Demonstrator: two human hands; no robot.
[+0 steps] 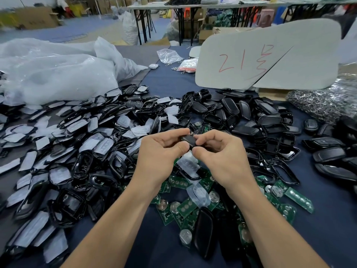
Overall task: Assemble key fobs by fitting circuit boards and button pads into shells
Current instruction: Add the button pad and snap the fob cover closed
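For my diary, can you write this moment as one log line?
left hand grips black fob shell | right hand pinches it | green circuit boards lie beneath

Bright, even indoor light falls from above, leaving only faint, soft shadows on the dark blue cloth-covered worktop (pixel 170 84). White glints streak the heap of glossy black plastic shells (pixel 251 117) at 2 o'clock. The crumpled clear plastic bags (pixel 58 74) at 10 o'clock glare almost white. The left hand (pixel 160 151), the right hand (pixel 222 153) and the small black fob shell (pixel 188 141) pinched between them are sharp at centre. Wide-angle bending stretches the forearms (pixel 116 229) at 6 o'clock and bows the folding tables (pixel 150 7) at 12 o'clock. The far room at 11 o'clock is smeared.
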